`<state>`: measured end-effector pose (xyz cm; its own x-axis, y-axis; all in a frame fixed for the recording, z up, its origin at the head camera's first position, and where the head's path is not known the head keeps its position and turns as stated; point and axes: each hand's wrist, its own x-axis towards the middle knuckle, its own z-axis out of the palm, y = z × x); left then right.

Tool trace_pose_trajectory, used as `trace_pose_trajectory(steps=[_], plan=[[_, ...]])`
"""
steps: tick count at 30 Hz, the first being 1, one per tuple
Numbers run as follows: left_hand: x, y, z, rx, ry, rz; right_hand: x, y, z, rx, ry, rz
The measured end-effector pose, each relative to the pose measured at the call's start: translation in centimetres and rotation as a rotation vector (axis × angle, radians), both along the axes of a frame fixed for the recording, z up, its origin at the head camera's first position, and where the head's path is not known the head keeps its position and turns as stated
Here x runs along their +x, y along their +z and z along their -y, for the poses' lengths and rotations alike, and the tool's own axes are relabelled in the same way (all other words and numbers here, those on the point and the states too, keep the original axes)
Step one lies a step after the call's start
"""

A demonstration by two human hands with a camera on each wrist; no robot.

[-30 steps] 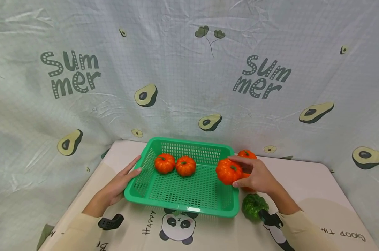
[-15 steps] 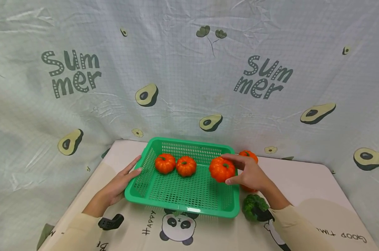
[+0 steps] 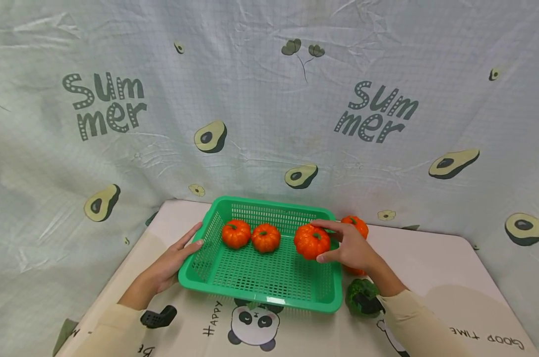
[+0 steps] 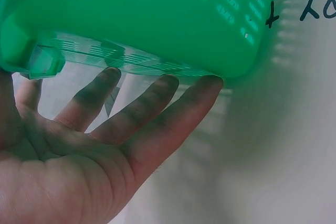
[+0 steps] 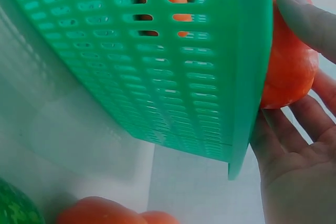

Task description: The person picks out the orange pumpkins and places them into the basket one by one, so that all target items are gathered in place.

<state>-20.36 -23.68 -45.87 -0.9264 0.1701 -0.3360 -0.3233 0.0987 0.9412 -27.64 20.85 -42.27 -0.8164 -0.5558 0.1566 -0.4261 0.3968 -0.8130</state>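
A green plastic basket (image 3: 269,277) with slotted walls sits on the table. Two small orange pumpkins, a left one (image 3: 236,234) and a right one (image 3: 266,238), lie inside near its back left. My left hand (image 3: 168,265) holds the basket's left side, thumb over the rim; in the left wrist view its long fingers (image 4: 152,106) reach up against the outer wall. My right hand (image 3: 347,245) grips a third orange pumpkin (image 3: 311,242) between thumb and fingers, above the basket's right end. In the right wrist view that pumpkin (image 5: 291,72) is partly hidden by the rim.
Outside the basket's right wall are an orange pumpkin (image 3: 356,224) at the back, another (image 3: 354,271) mostly hidden by my right hand, and a green pumpkin (image 3: 363,296) nearer me. A printed cloth wall (image 3: 251,99) stands behind the table.
My right hand has carried its pumpkin leftward from the basket's right rim to over the inside, slowing lately. The left hand has stayed on the basket's left side.
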Motion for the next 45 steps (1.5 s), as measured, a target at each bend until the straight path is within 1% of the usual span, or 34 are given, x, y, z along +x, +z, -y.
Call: trace_pose_trajectory(steps=[5, 13, 21, 32, 39, 45], plan=[[0.0, 0.0, 0.1, 0.008, -0.007, -0.004, -0.2, -0.1, 0.2, -0.005, 0.008, 0.008], [0.0, -0.1, 0.1, 0.006, -0.003, -0.007, -0.6, -0.4, 0.5, 0.000, 0.015, 0.013], [0.0, -0.2, 0.2, 0.009, -0.006, -0.012, -0.9, -0.4, 0.8, 0.002, 0.046, 0.003], [0.1, -0.2, 0.0, 0.000, 0.008, -0.008, -1.4, -0.5, 1.2, 0.069, 0.045, -0.044], [0.1, -0.2, 0.0, 0.011, 0.004, -0.013, -1.7, -0.4, 1.4, 0.088, 0.042, -0.029], [0.1, -0.4, 0.1, 0.002, -0.002, -0.023, -1.9, -0.2, 1.7, 0.108, 0.050, -0.044]])
